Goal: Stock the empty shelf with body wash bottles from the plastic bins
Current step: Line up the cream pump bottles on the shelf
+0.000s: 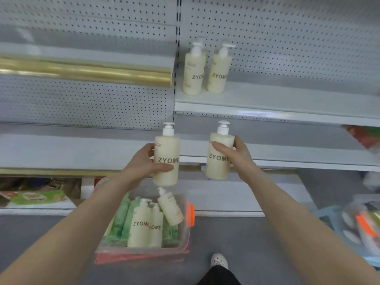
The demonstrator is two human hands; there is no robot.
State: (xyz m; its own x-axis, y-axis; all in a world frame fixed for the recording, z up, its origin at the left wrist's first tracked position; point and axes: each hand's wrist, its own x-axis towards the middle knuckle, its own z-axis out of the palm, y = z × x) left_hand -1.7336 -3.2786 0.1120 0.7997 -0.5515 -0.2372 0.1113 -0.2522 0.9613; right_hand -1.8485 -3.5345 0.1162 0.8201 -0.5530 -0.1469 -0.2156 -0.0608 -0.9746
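Observation:
My left hand (144,163) grips a cream pump bottle (167,149) marked ZYOME, held upright above the bin. My right hand (236,155) grips a second cream bottle (219,167) of the same kind, upright, in front of the lower shelf edge. Two matching bottles (194,73) (219,73) stand side by side at the left end of the white upper shelf (287,99). On the floor below my hands, a clear plastic bin (186,241) holds three more cream bottles (141,225) and several green bottles (123,221).
Gold rolls (86,73) lie on the left bay's shelf. A lower white shelf (298,157) runs under my hands. Another bin with packaged goods (362,225) stands on the floor at the right. Green boxed goods (37,197) sit low on the left. My shoe (219,261) is on the grey floor.

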